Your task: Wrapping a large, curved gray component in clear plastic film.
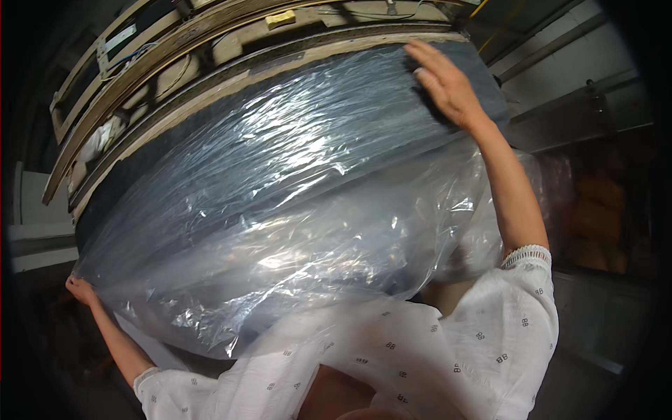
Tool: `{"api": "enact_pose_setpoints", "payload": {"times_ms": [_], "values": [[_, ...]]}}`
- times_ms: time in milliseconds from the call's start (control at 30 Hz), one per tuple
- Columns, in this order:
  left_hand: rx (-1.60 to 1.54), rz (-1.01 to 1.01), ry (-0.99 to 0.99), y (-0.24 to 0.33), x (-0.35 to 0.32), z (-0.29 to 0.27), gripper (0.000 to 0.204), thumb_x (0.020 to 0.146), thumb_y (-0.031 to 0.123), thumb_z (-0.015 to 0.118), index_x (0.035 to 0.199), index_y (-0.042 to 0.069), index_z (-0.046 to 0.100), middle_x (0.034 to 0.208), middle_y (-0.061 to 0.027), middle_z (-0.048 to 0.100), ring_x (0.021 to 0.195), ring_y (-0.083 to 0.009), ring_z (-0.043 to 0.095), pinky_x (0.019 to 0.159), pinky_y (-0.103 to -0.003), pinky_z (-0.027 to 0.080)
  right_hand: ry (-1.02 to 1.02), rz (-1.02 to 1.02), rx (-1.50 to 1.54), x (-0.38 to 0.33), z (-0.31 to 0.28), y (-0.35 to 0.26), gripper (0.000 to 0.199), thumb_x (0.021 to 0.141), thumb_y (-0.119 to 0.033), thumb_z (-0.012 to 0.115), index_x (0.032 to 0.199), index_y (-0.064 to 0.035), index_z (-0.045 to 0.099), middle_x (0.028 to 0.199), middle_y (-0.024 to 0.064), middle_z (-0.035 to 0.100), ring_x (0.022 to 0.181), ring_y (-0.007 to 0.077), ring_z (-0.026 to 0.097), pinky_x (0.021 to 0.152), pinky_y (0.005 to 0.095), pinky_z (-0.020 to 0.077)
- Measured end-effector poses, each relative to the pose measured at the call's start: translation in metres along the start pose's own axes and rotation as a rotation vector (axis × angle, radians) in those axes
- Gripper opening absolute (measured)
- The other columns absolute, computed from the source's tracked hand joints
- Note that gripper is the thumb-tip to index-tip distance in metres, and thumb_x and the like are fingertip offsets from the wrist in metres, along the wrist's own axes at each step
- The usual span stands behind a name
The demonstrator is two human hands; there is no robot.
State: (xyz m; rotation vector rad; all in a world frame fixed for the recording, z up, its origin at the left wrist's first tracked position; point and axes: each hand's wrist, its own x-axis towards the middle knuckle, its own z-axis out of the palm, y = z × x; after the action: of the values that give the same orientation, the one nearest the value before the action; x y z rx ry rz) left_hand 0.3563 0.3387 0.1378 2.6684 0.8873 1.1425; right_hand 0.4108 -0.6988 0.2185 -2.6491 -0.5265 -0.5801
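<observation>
A wide sheet of clear plastic film [294,238] lies over a dark grey flat surface [483,73] and hangs down in loose folds toward my body. At the far left, my left hand [82,290] pinches the film's corner, and the film runs in tight creases away from it. My right hand [444,85] is near the far right end of the dark surface, palm down with its fingers stretched out, over or on the film. Whether its fingertips touch the film I cannot tell.
Behind the dark surface runs a long wooden frame [140,80] with rails and wires. A small yellow block [281,19] sits on it. An orange-brown shape [597,217] stands in shadow at the right, and a pale wall [567,52] is at the upper right.
</observation>
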Motion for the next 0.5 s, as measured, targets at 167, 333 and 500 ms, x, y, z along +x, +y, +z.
{"api": "enact_pose_setpoints", "payload": {"times_ms": [167,333,500], "values": [[-0.545,-0.224,0.029,-0.034,0.014,-0.065,0.035,0.088,0.028,0.056,0.11,0.001,0.053,0.106,-0.0077,0.057,0.095,-0.0162,0.052,0.084,-0.027,0.041,-0.238,0.049,-0.147,-0.023,0.015,-0.055,0.046,0.092,-0.034,0.037,0.132,-0.0099,0.038,0.139,0.0079,0.035,0.131,0.0256,0.026,0.107,0.0455,0.0197],[-0.812,-0.494,-0.15,-0.032,-0.011,-0.163,0.039,0.084,0.036,0.06,0.115,0.013,0.051,0.112,0.0011,0.054,0.101,-0.0138,0.048,0.083,-0.029,0.037,-0.079,-0.042,-0.228,-0.023,0.025,-0.054,0.042,0.091,-0.03,0.043,0.126,-0.0075,0.045,0.128,0.0077,0.048,0.12,0.0258,0.041,0.1,0.0423,0.0312],[-0.883,-0.572,-0.194,-0.006,-0.057,-0.228,0.043,0.084,0.036,0.06,0.12,0.015,0.048,0.12,0.0016,0.05,0.111,-0.0145,0.043,0.092,-0.034,0.031,0.102,0.108,-0.065,0.009,0.032,-0.034,0.021,0.081,-0.019,0.061,0.098,-0.0053,0.058,0.088,0.0061,0.062,0.079,0.0205,0.058,0.071,0.0328,0.045]]}}
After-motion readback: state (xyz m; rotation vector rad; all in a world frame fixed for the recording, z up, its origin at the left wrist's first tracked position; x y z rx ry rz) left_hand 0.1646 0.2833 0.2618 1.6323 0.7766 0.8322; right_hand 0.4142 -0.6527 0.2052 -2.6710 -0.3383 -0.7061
